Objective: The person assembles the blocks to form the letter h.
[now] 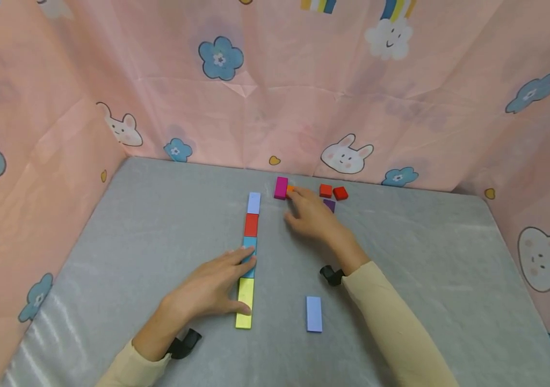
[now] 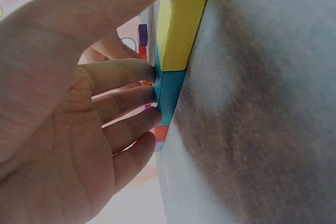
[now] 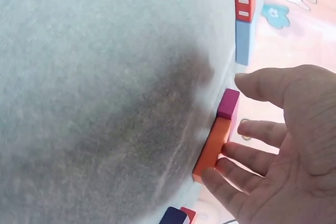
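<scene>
Head view: yellow block points lengthwise toward blue block.

**One high view, two close**

My head view looks forward and down across the bench to the far curtain. Close at my left hand, one wrist view faces far along the row of blocks; close at my right hand, the other faces the far edge. All three share the orange block.

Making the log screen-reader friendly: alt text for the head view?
A person's left hand touches a row of coloured blocks; the right hand is at an orange block beside a magenta block. A lavender block lies apart on the grey surface.
</scene>
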Demonstrator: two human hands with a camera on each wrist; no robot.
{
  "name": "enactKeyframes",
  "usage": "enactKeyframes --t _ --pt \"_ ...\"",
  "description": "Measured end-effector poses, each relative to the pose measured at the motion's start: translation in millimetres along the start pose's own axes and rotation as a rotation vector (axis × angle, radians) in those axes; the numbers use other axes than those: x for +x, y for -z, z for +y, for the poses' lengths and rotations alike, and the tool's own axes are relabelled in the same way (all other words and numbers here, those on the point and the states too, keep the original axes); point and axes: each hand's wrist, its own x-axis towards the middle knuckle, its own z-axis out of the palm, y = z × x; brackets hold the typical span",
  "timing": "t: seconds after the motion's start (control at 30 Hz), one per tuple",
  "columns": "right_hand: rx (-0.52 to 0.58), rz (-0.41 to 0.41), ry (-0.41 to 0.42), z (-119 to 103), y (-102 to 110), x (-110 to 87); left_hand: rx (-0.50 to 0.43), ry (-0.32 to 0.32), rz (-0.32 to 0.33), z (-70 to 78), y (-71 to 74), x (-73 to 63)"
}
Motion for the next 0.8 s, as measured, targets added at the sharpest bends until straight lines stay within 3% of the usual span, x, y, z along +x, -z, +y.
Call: enactKeyframes --t 0.53,0.8 --pt "-0.036 0.026 -0.026 -0.3 -4.8 5.3 -0.001 0.013 -0.012 0.9 0.8 0.5" --pt "-0.051 0.064 0.025 5.4 -8.7 3.0 0.004 0.01 -0.006 0.2 -0.4 0.7"
